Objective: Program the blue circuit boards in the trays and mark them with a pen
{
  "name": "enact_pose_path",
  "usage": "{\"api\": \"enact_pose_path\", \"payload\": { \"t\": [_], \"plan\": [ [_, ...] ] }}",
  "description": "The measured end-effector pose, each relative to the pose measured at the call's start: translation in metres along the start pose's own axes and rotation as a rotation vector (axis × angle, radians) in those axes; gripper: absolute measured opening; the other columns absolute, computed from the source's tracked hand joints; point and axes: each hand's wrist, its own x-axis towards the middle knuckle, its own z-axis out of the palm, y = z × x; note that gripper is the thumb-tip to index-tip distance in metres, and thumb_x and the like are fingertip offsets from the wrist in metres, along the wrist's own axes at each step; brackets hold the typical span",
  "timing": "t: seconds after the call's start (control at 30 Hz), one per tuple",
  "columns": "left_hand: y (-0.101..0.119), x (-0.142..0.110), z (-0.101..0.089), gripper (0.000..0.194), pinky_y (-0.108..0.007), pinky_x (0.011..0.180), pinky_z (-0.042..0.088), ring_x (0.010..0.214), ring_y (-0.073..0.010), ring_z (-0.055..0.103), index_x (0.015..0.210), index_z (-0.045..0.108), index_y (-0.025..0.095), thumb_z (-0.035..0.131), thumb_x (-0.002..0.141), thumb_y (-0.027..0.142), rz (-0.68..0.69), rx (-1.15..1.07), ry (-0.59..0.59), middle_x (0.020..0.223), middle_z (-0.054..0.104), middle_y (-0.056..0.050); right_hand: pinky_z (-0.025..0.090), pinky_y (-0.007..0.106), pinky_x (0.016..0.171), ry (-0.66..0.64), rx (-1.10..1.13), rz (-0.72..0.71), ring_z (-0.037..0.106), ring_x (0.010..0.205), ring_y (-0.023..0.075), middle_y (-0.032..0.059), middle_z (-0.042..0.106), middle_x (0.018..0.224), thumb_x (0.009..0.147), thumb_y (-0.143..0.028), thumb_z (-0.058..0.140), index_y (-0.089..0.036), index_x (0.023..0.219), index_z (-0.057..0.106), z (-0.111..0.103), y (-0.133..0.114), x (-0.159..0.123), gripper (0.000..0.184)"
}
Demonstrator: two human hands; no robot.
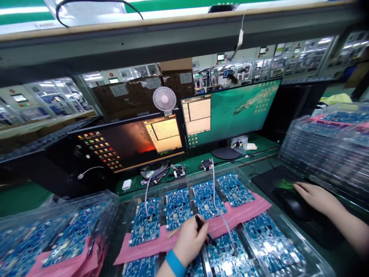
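Observation:
My left hand (190, 237), with a blue band (175, 263) at the wrist, is closed around a slim black pen-like tool (211, 240). It is over a clear plastic tray (313, 252) of blue circuit boards (232, 188). A pink strip (248, 209) runs across the boards under the hand. Grey cables (213, 184) reach down onto some boards. At the right, my right hand (315, 198) lies with fingers stretched out at the far side of a black mouse (291, 203). Whether it touches the mouse is hard to tell.
Two monitors (230, 115) stand behind the tray, with a small white fan (164, 99) between them. Stacked clear trays (325, 138) are at the right; another tray of boards (72, 231) is at the left. A shelf beam (144, 42) crosses above. A person (231, 80) sits far back.

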Motion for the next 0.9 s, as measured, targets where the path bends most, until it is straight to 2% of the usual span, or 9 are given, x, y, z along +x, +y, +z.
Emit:
{"api": "enact_pose_path", "payload": {
  "t": [0.2, 0.33, 0.43, 0.5, 0.6, 0.67, 0.73, 0.8, 0.9],
  "plan": [
    [-0.001, 0.000, 0.001, 0.021, -0.025, 0.061, 0.036, 0.065, -0.0151, 0.051, 0.069, 0.048, 0.018, 0.036, 0.082, 0.029, 0.014, 0.019, -0.005, 0.067, 0.055, -0.002, 0.039, 0.034, 0.081, 0.098, -0.011, 0.021, 0.052, 0.099, 0.0260, 0.0168, 0.057, 0.105, 0.076, -0.045, 0.044, -0.011, 0.102, 0.058, 0.000, -0.007, -0.002, 0.045],
    [0.001, -0.002, 0.000, 0.023, -0.025, 0.061, 0.036, 0.065, -0.0153, 0.050, 0.067, 0.047, 0.018, 0.037, 0.082, 0.031, 0.006, -0.004, -0.014, 0.066, 0.054, -0.001, 0.037, 0.035, 0.085, 0.180, -0.020, 0.008, 0.049, 0.103, 0.0270, 0.0152, 0.054, 0.110, 0.077, -0.044, 0.041, -0.012, 0.106, 0.054, -0.008, -0.029, -0.010, 0.045],
    [0.003, -0.002, -0.008, 0.026, -0.025, 0.063, 0.037, 0.067, -0.0152, 0.050, 0.068, 0.049, 0.018, 0.036, 0.083, 0.035, 0.000, -0.100, 0.015, 0.068, 0.054, -0.002, 0.038, 0.032, 0.086, 0.267, 0.007, -0.075, 0.050, 0.102, 0.0238, 0.0127, 0.056, 0.108, 0.078, -0.041, 0.041, -0.014, 0.105, 0.054, -0.019, -0.062, -0.024, 0.041],
    [0.004, -0.003, -0.017, 0.031, -0.025, 0.063, 0.038, 0.066, -0.0150, 0.049, 0.072, 0.052, 0.017, 0.034, 0.083, 0.040, -0.038, -0.217, 0.103, 0.069, 0.054, -0.002, 0.039, 0.031, 0.087, 0.301, 0.031, -0.200, 0.052, 0.099, 0.0213, 0.0109, 0.057, 0.105, 0.079, -0.039, 0.042, -0.015, 0.104, 0.055, -0.026, -0.091, -0.040, 0.036],
    [0.012, -0.007, -0.030, 0.039, -0.024, 0.054, 0.038, 0.056, -0.0123, 0.045, 0.078, 0.052, 0.017, 0.031, 0.082, 0.050, -0.167, -0.517, 0.348, 0.063, 0.049, 0.000, 0.042, 0.033, 0.084, 0.238, 0.073, -0.450, 0.054, 0.095, 0.0201, 0.0072, 0.059, 0.102, 0.078, -0.039, 0.047, -0.022, 0.101, 0.055, -0.031, -0.141, -0.077, 0.031],
    [0.023, -0.016, -0.035, 0.038, -0.022, 0.050, 0.038, 0.051, -0.0099, 0.043, 0.079, 0.051, 0.018, 0.036, 0.080, 0.053, -0.192, -0.816, 0.433, 0.058, 0.047, 0.001, 0.044, 0.031, 0.081, 0.139, 0.142, -0.588, 0.054, 0.093, 0.0180, 0.0044, 0.059, 0.101, 0.077, -0.038, 0.050, -0.027, 0.104, 0.053, -0.030, -0.175, -0.106, 0.029],
    [0.038, -0.029, -0.035, 0.033, -0.021, 0.049, 0.039, 0.049, -0.0087, 0.045, 0.078, 0.053, 0.018, 0.048, 0.075, 0.050, -0.143, -1.079, 0.352, 0.057, 0.050, 0.002, 0.047, 0.025, 0.072, 0.016, 0.239, -0.679, 0.056, 0.084, 0.0153, 0.0029, 0.060, 0.093, 0.075, -0.036, 0.053, -0.028, 0.099, 0.052, -0.028, -0.206, -0.135, 0.025],
    [0.053, -0.044, -0.031, 0.031, -0.020, 0.048, 0.040, 0.049, -0.0089, 0.050, 0.079, 0.057, 0.017, 0.062, 0.066, 0.045, -0.099, -1.191, 0.158, 0.061, 0.057, 0.000, 0.047, 0.022, 0.062, -0.080, 0.377, -0.729, 0.057, 0.075, 0.0147, 0.0030, 0.060, 0.084, 0.071, -0.038, 0.058, -0.025, 0.093, 0.050, -0.023, -0.231, -0.156, 0.027],
    [0.069, -0.064, -0.027, 0.035, -0.023, 0.058, 0.045, 0.064, -0.0145, 0.060, 0.087, 0.063, 0.015, 0.070, 0.060, 0.037, -0.098, -1.066, -0.233, 0.076, 0.065, -0.005, 0.044, 0.022, 0.057, -0.134, 0.697, -0.866, 0.054, 0.063, 0.0128, 0.0011, 0.055, 0.069, 0.071, -0.048, 0.055, -0.021, 0.081, 0.045, -0.013, -0.255, -0.171, 0.030]
  ]
}}
